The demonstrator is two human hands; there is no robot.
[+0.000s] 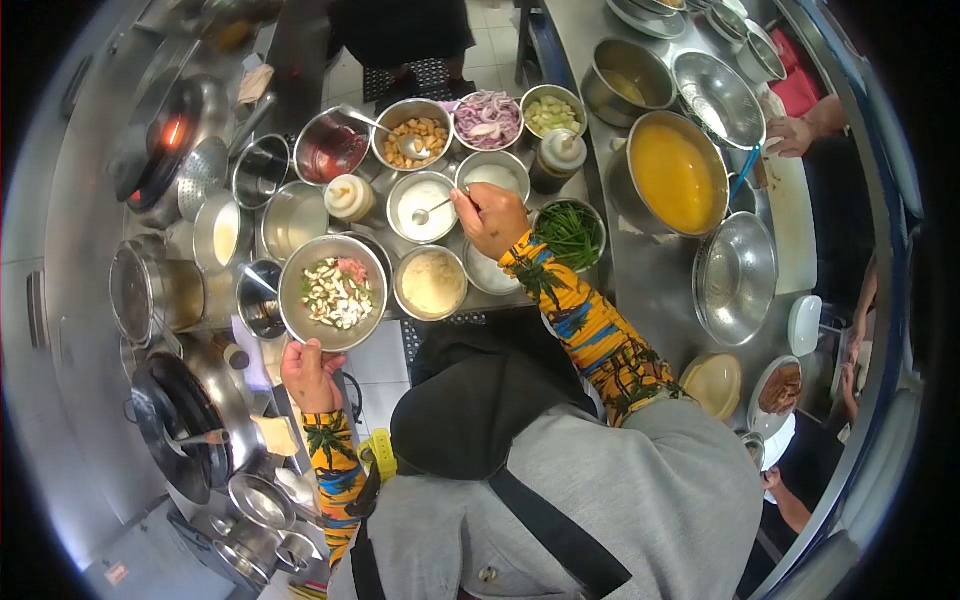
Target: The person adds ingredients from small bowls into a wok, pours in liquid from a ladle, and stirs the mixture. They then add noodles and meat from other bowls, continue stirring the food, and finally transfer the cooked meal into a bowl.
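1. Left hand (pixel 310 372) is clamped on the near rim of a steel bowl (pixel 300 315), thumb over the edge. The bowl holds sliced mushrooms and a pink piece of meat.
2. That bowl sits at about 10 o'clock from the person's head, just beside the bowl of pale grated stuff (pixel 431 283) at its 3 o'clock.
3. Right hand (pixel 490 218) has its fingers pinched together on a spoon (pixel 432 210); the spoon's tip lies in the bowl of white powder (pixel 420 196).
4. Bowl of green beans (pixel 572 235) sits at 3 o'clock of the right hand, close by.
5. Large pot of orange liquid (pixel 676 176) is further out at 2 o'clock.
6. Another person's hand (pixel 793 134) rests at the counter's far right.
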